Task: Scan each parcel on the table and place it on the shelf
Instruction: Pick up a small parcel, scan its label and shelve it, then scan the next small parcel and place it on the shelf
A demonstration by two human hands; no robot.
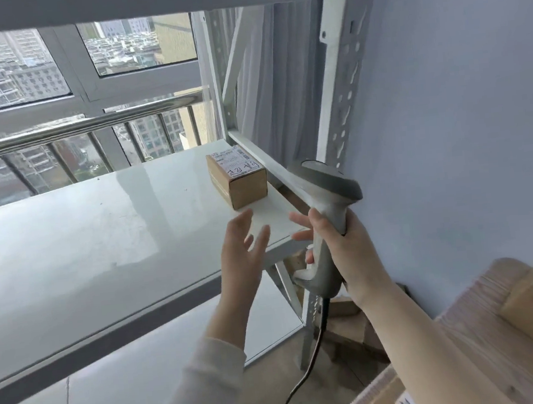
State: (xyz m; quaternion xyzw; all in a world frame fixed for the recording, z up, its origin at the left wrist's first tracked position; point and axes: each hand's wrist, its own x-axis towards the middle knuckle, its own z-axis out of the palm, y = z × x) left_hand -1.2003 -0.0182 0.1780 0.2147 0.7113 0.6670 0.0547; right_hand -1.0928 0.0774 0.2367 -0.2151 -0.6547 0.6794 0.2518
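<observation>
Right hand [347,246] gripped the scanner [329,192] by its handle, head tipped up and off any label; parked, I judged. Left hand [241,253] was open, fingers spread, empty, over the shelf's [100,244] front right corner. Beyond it, the parcel [238,180] sat by the right edge, label up: placed.

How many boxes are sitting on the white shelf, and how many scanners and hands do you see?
box on the shelf: 1
scanner: 1
hands: 2 (left hand, right hand)
Total: 4
</observation>
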